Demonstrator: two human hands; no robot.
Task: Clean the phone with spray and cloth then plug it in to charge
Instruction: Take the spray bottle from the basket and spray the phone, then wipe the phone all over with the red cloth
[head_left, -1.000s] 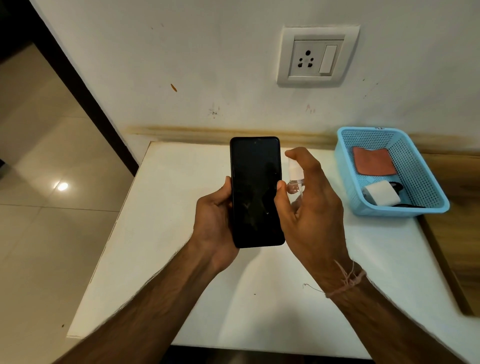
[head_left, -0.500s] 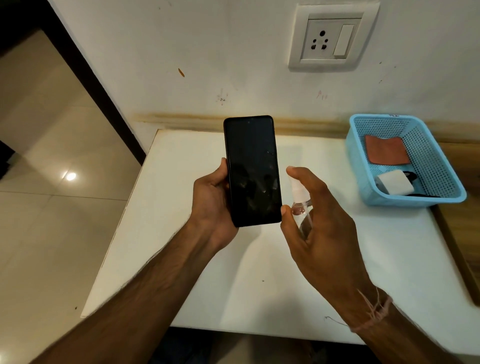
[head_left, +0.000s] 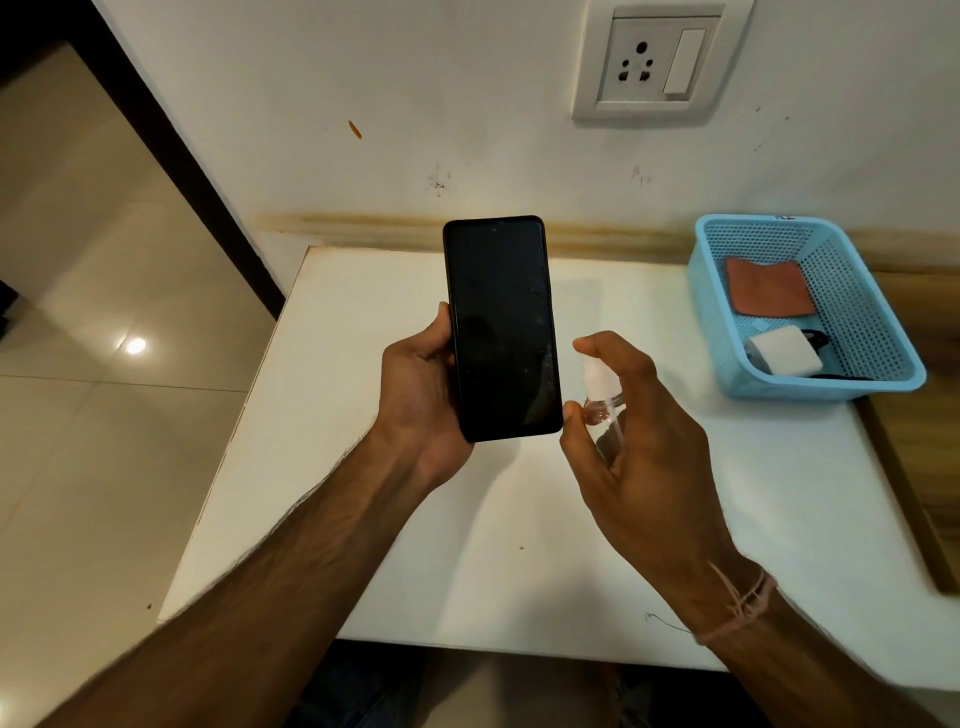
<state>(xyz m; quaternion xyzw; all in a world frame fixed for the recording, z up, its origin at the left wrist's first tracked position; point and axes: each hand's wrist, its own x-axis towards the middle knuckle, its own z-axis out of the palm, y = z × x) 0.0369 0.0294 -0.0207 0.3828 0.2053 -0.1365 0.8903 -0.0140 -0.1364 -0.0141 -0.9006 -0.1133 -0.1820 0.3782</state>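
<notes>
Left hand (head_left: 421, 384) has the phone (head_left: 501, 327) held up over the white table (head_left: 363, 364), roughly upright, dark screen facing the camera. The thumb lies along the left edge and the other fingers go round behind it, so can't see them. Right hand (head_left: 639, 441) is just right of the phone's lower corner, wrapped round a small clear spray bottle (head_left: 602, 400) w/ a white pump top. Its index finger is bent over the top of the pump, the thumb is on the side nearest the phone, and the remaining fingers curl round the body. The bottle is close beside the phone but not touching afaict. There are a few faint specks on the right side of the screen. At the back right of the table sits a light blue mesh basket (head_left: 821, 387) — reddish-brown cloth (head_left: 769, 293) lying flat at its far end, white charger block (head_left: 784, 351) nearer the front, and a bit of black cable (head_left: 818, 338) next to that. A wall socket (head_left: 660, 62) w/ a switch sits on the white wall above, btw phone and basket. There's a thin thread band (head_left: 737, 608) on the right wrist.
</notes>
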